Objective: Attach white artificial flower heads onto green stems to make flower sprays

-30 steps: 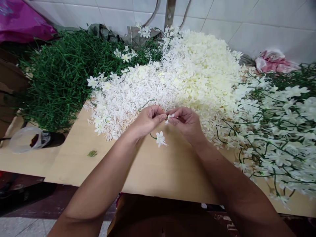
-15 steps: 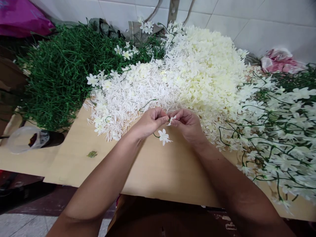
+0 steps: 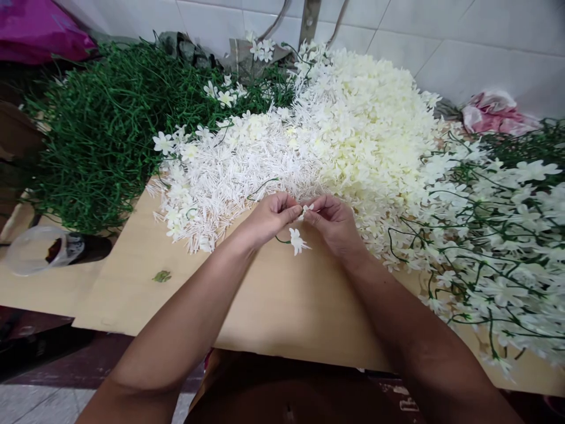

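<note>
We have bare board [image 3: 273, 306] free below left hand [image 3: 265, 221] and right hand [image 3: 335, 227]; white flower heap [image 3: 353, 129] blocks beyond, green stems [image 3: 101, 129] leftward, flowered sprays [image 3: 494, 235] rightward.

My pale wooden table [image 3: 273, 300] carries a tangle of green stems [image 3: 101, 135] at my left, a heap of white flower pieces [image 3: 220, 171], a mound of cream petals [image 3: 375, 118], flowered sprigs [image 3: 498, 235] at my right, and one small green leaf [image 3: 162, 275] on bare wood.
</note>
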Demonstrator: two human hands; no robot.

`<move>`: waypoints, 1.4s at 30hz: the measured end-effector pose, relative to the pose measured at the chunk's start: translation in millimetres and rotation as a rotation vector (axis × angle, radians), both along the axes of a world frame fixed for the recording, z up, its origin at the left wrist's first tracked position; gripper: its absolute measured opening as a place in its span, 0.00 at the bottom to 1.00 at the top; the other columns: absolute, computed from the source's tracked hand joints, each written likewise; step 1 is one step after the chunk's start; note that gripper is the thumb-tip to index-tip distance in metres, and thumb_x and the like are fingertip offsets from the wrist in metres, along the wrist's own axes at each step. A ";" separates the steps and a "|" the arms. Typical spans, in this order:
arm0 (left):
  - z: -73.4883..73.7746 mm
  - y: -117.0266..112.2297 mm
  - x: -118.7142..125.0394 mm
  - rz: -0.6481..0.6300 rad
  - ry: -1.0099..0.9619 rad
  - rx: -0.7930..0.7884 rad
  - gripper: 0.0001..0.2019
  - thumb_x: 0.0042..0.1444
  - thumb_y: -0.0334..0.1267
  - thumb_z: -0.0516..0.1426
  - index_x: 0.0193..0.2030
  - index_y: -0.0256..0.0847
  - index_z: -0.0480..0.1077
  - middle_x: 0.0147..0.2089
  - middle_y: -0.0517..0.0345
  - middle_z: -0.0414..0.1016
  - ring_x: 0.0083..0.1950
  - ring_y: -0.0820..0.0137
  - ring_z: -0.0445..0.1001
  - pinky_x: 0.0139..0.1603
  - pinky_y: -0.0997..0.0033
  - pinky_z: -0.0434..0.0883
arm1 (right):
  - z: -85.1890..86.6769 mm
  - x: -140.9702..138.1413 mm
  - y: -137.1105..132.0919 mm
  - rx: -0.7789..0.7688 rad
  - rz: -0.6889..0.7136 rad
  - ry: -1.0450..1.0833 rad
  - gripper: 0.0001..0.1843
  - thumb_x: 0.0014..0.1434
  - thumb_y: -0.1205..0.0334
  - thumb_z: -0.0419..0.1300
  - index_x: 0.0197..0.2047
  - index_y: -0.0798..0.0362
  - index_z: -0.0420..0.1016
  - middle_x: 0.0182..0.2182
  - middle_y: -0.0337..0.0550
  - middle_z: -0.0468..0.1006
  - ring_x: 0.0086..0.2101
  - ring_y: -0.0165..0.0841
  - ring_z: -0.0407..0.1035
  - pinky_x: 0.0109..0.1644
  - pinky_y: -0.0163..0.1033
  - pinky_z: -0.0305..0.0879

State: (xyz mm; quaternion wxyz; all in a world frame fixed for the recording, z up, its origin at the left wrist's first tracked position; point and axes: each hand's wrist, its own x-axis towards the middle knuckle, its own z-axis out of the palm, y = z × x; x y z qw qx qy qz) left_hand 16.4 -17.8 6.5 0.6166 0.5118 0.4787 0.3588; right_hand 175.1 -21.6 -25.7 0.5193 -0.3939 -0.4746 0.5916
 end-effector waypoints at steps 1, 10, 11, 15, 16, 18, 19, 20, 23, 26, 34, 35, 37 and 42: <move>-0.1 0.4 0.0 -0.003 0.012 0.016 0.13 0.52 0.41 0.63 0.25 0.39 0.65 0.22 0.65 0.63 0.24 0.77 0.58 0.25 0.75 0.55 | 0.0 1.2 0.8 -0.024 -0.009 0.010 0.19 0.39 0.52 0.77 0.25 0.49 0.72 0.27 0.34 0.76 0.31 0.28 0.70 0.41 0.38 0.69; -3.9 2.5 -3.2 -0.110 0.129 0.143 0.18 0.57 0.52 0.57 0.26 0.39 0.68 0.22 0.64 0.61 0.25 0.76 0.58 0.28 0.73 0.57 | 1.9 10.6 4.2 -0.177 0.175 0.144 0.16 0.41 0.55 0.76 0.31 0.50 0.77 0.28 0.36 0.79 0.31 0.29 0.73 0.44 0.39 0.71; -3.2 2.1 -3.4 -0.121 0.128 0.158 0.18 0.57 0.52 0.57 0.26 0.39 0.67 0.22 0.64 0.60 0.25 0.75 0.58 0.28 0.73 0.57 | 2.2 10.6 4.1 -0.180 0.183 0.149 0.16 0.41 0.55 0.76 0.31 0.50 0.77 0.28 0.36 0.79 0.31 0.29 0.73 0.44 0.39 0.71; -0.8 0.3 -3.2 -0.158 0.090 0.166 0.20 0.56 0.56 0.56 0.27 0.39 0.66 0.23 0.64 0.61 0.29 0.74 0.61 0.33 0.73 0.61 | 1.8 9.5 3.9 -0.202 0.207 0.200 0.15 0.40 0.57 0.76 0.31 0.50 0.78 0.26 0.36 0.79 0.29 0.28 0.73 0.40 0.37 0.71; -0.9 0.1 -2.9 -0.162 0.078 0.167 0.21 0.56 0.56 0.56 0.27 0.39 0.66 0.24 0.64 0.61 0.29 0.74 0.61 0.33 0.73 0.61 | 1.5 9.0 4.0 -0.204 0.206 0.211 0.15 0.40 0.58 0.76 0.30 0.51 0.78 0.25 0.36 0.79 0.29 0.28 0.73 0.39 0.37 0.70; -1.8 0.1 -2.3 -0.158 0.055 0.173 0.21 0.56 0.56 0.56 0.27 0.39 0.65 0.25 0.63 0.62 0.31 0.73 0.63 0.35 0.73 0.62 | 0.9 8.0 4.2 -0.208 0.191 0.218 0.14 0.40 0.59 0.76 0.29 0.51 0.78 0.25 0.35 0.79 0.28 0.28 0.73 0.39 0.36 0.70; -2.4 0.3 -1.9 -0.155 0.046 0.175 0.21 0.56 0.56 0.56 0.27 0.39 0.65 0.25 0.63 0.63 0.31 0.73 0.63 0.35 0.73 0.62 | 0.5 7.5 4.4 -0.209 0.182 0.220 0.14 0.40 0.59 0.76 0.28 0.51 0.78 0.25 0.35 0.78 0.28 0.27 0.73 0.39 0.36 0.71; -2.9 0.5 -1.6 -0.153 0.038 0.175 0.20 0.56 0.55 0.56 0.27 0.39 0.65 0.25 0.63 0.63 0.31 0.73 0.64 0.35 0.73 0.62 | 0.2 7.1 4.7 -0.210 0.175 0.222 0.13 0.40 0.59 0.76 0.27 0.51 0.77 0.25 0.35 0.79 0.28 0.27 0.73 0.40 0.36 0.71; -3.5 1.3 -0.6 -0.163 0.017 0.178 0.20 0.55 0.54 0.57 0.26 0.38 0.65 0.26 0.62 0.64 0.30 0.74 0.62 0.33 0.74 0.61 | -0.8 6.9 5.5 -0.212 0.177 0.227 0.14 0.39 0.59 0.76 0.25 0.52 0.76 0.24 0.35 0.79 0.28 0.27 0.73 0.40 0.35 0.71; -4.4 2.0 0.2 -0.155 -0.027 0.158 0.20 0.54 0.54 0.59 0.25 0.38 0.65 0.23 0.64 0.61 0.26 0.77 0.58 0.28 0.75 0.56 | -1.6 7.9 6.3 -0.231 0.195 0.226 0.14 0.40 0.58 0.76 0.26 0.52 0.77 0.24 0.36 0.79 0.29 0.27 0.73 0.41 0.36 0.71; -11.1 6.1 -1.2 -0.093 -0.222 -0.036 0.20 0.49 0.52 0.62 0.23 0.38 0.62 0.18 0.68 0.51 0.20 0.81 0.45 0.22 0.74 0.42 | -2.7 9.8 6.2 -0.243 0.212 0.275 0.13 0.40 0.62 0.75 0.30 0.51 0.78 0.27 0.37 0.81 0.30 0.29 0.75 0.45 0.41 0.73; -10.9 6.4 -1.3 -0.094 -0.232 -0.046 0.19 0.48 0.52 0.62 0.23 0.38 0.63 0.18 0.68 0.51 0.20 0.81 0.45 0.22 0.74 0.42 | -2.3 9.9 5.9 -0.246 0.218 0.286 0.14 0.40 0.61 0.75 0.30 0.51 0.79 0.27 0.37 0.81 0.30 0.30 0.75 0.44 0.42 0.74; -10.0 6.6 -1.2 -0.088 -0.245 -0.055 0.19 0.47 0.51 0.63 0.23 0.38 0.63 0.19 0.68 0.52 0.20 0.82 0.45 0.21 0.75 0.41 | -1.0 9.8 5.2 -0.254 0.229 0.307 0.14 0.40 0.60 0.75 0.31 0.51 0.79 0.28 0.38 0.82 0.30 0.30 0.76 0.44 0.42 0.74; -7.3 5.1 -0.4 -0.081 -0.250 -0.082 0.19 0.46 0.50 0.64 0.22 0.38 0.62 0.18 0.69 0.50 0.19 0.82 0.46 0.21 0.76 0.41 | 1.1 7.6 3.9 -0.244 0.218 0.328 0.12 0.42 0.60 0.75 0.31 0.52 0.79 0.26 0.36 0.81 0.29 0.28 0.74 0.42 0.38 0.74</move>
